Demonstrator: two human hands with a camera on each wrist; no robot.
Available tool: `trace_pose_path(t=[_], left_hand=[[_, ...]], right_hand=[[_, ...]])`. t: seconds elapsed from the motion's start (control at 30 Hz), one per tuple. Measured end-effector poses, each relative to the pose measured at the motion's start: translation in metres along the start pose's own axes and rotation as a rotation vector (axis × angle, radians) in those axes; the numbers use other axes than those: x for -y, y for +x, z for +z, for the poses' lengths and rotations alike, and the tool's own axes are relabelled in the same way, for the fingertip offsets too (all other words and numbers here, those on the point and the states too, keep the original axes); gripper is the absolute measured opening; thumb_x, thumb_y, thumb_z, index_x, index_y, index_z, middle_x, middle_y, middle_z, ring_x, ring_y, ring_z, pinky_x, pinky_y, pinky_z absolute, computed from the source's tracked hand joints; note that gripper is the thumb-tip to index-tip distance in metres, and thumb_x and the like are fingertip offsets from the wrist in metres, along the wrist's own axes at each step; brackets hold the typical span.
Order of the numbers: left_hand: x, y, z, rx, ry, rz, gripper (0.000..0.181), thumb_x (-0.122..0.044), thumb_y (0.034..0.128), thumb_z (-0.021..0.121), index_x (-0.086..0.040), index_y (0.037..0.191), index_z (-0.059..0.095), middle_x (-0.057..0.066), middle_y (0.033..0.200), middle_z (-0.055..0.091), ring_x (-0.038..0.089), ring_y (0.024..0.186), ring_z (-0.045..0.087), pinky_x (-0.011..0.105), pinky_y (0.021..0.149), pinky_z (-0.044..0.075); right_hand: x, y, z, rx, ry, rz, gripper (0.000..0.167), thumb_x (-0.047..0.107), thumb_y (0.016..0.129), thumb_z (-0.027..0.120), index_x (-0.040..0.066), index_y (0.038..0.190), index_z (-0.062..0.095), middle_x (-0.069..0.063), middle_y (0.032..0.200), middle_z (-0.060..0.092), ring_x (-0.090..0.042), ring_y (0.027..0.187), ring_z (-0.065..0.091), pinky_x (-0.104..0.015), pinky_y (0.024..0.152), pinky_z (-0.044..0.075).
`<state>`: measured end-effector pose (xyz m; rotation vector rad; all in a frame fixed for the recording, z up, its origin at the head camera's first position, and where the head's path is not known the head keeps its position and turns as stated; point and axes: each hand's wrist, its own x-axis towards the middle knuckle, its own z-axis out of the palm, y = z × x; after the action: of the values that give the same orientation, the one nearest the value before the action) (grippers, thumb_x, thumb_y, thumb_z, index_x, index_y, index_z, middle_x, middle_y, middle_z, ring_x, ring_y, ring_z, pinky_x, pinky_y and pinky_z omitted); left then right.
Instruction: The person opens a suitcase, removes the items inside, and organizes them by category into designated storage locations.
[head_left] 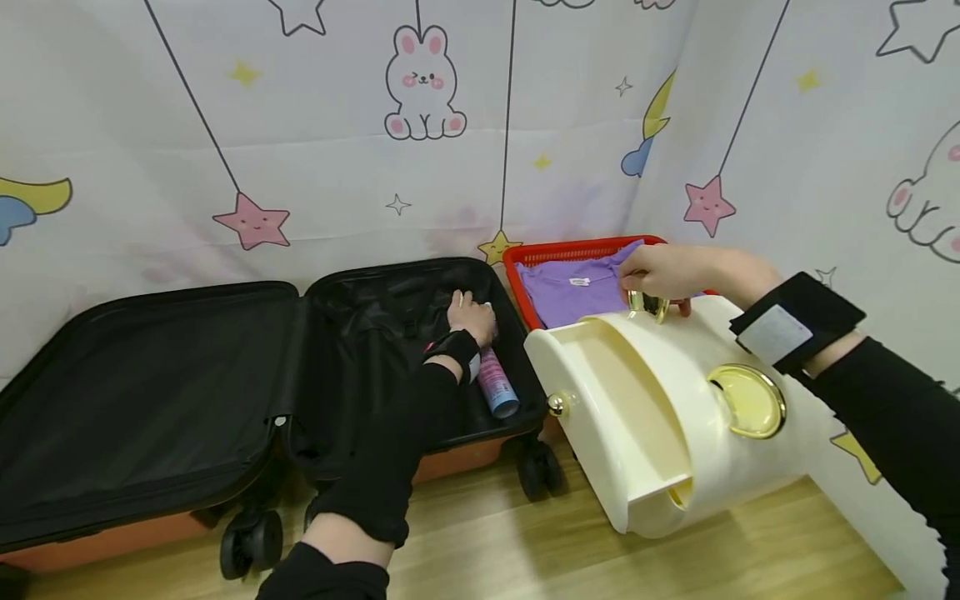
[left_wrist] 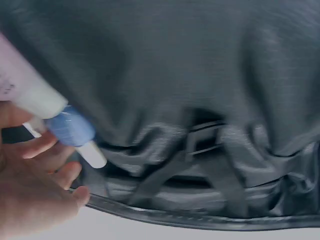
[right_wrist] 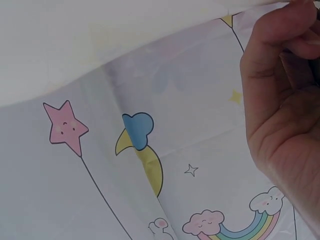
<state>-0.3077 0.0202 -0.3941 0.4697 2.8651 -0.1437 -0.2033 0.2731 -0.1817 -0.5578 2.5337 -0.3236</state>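
Observation:
My left hand [head_left: 471, 319] is down inside the right half of the black suitcase [head_left: 360, 350]. In the left wrist view its fingers curl round a pale pink bottle [left_wrist: 37, 97] with a white cap, beside a small blue bottle [left_wrist: 72, 127] with a white tip. Below that wrist, a pink-and-blue can [head_left: 497, 385] lies along the suitcase's right side. My right hand [head_left: 660, 271] grips the gold handle [head_left: 647, 305] on top of a cream storage box [head_left: 750, 350]. The box is tilted, and its front drawer [head_left: 592, 417] stands partly pulled out.
Behind the box, a red basket [head_left: 525, 252] holds folded purple clothing [head_left: 558, 287]. The suitcase's other half [head_left: 165, 400] lies spread to the left. Black wheels [head_left: 538, 468] stick out at the front above the wooden floor [head_left: 480, 533]. A patterned curtain [head_left: 337, 167] hangs close behind.

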Motion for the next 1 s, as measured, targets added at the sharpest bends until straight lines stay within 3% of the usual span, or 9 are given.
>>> trace_pose_path(t=[0.17,0.23,0.4,0.57,0.63,0.73,0.8,0.9,1.0], left_hand=[[-0.009,0.017,0.000,0.151,0.105,-0.180,0.052,-0.035,0.1096,0.032,-0.021,0.159,0.030,0.007,0.167,0.026,0.030,0.158,0.013,0.047,0.128,0.000],[-0.010,0.020,-0.002,0.165,0.107,-0.223,0.051,-0.034,0.1096,0.032,-0.024,0.160,0.029,0.006,0.168,0.024,0.030,0.159,0.011,0.048,0.129,-0.001],[-0.014,0.015,-0.002,0.019,0.045,-0.198,0.037,-0.026,0.1061,0.045,-0.020,0.140,0.060,0.006,0.153,0.051,0.030,0.148,0.033,0.049,0.126,0.009],[-0.010,0.000,-0.009,-0.141,-0.101,-0.146,0.037,-0.019,0.1050,0.046,-0.005,0.137,0.058,0.021,0.143,0.054,0.038,0.133,0.051,0.050,0.121,0.027],[-0.003,-0.008,-0.019,-0.203,-0.214,-0.116,0.039,-0.018,0.1056,0.044,0.000,0.139,0.051,0.026,0.139,0.051,0.043,0.120,0.060,0.051,0.112,0.041],[0.009,-0.026,-0.041,-0.267,-0.417,-0.045,0.043,-0.020,0.1056,0.044,0.004,0.141,0.042,0.030,0.137,0.046,0.046,0.105,0.064,0.053,0.097,0.052],[0.013,-0.039,-0.057,-0.294,-0.546,0.031,0.046,-0.022,0.1065,0.042,0.003,0.144,0.038,0.028,0.138,0.044,0.043,0.108,0.062,0.051,0.094,0.054],[0.011,-0.062,-0.083,-0.330,-0.681,0.199,0.047,-0.025,0.1033,0.048,0.001,0.142,0.044,0.021,0.136,0.052,0.034,0.115,0.058,0.044,0.098,0.051],[0.001,-0.088,-0.109,-0.324,-0.753,0.379,0.042,-0.026,0.1008,0.053,-0.004,0.136,0.052,0.014,0.129,0.060,0.026,0.111,0.057,0.037,0.096,0.049]], right_hand=[[0.005,0.002,-0.001,-0.005,-0.005,-0.010,0.027,0.011,0.106,0.039,0.005,0.100,0.064,0.000,0.069,0.047,-0.013,0.048,0.051,-0.034,0.051,0.055],[0.006,0.002,-0.001,-0.010,-0.005,-0.013,0.027,0.011,0.106,0.039,0.005,0.100,0.065,0.000,0.069,0.047,-0.013,0.048,0.051,-0.034,0.051,0.055],[0.003,0.002,-0.001,-0.012,0.001,-0.006,0.028,0.011,0.107,0.039,0.005,0.101,0.065,-0.001,0.073,0.049,-0.013,0.049,0.050,-0.034,0.051,0.055],[0.000,0.000,-0.002,-0.003,0.000,0.000,0.028,0.011,0.106,0.038,0.005,0.100,0.065,-0.004,0.080,0.052,-0.014,0.050,0.051,-0.035,0.051,0.055],[0.001,0.002,-0.003,-0.003,-0.002,-0.010,0.027,0.010,0.106,0.038,0.005,0.099,0.064,-0.004,0.078,0.053,-0.014,0.050,0.052,-0.035,0.050,0.054],[0.001,0.005,-0.004,0.011,-0.002,-0.023,0.027,0.011,0.106,0.038,0.004,0.100,0.063,-0.002,0.074,0.052,-0.014,0.052,0.053,-0.034,0.051,0.054],[0.001,0.007,-0.005,0.030,-0.003,-0.021,0.027,0.011,0.106,0.038,0.004,0.101,0.063,-0.001,0.073,0.052,-0.014,0.052,0.053,-0.033,0.051,0.054],[0.000,0.007,-0.004,0.054,-0.003,-0.017,0.027,0.011,0.106,0.037,0.003,0.101,0.062,-0.001,0.074,0.050,-0.014,0.050,0.054,-0.033,0.051,0.054],[0.000,0.006,-0.004,0.065,0.003,-0.020,0.027,0.010,0.106,0.037,0.002,0.101,0.062,-0.002,0.075,0.049,-0.015,0.048,0.054,-0.034,0.051,0.055]])
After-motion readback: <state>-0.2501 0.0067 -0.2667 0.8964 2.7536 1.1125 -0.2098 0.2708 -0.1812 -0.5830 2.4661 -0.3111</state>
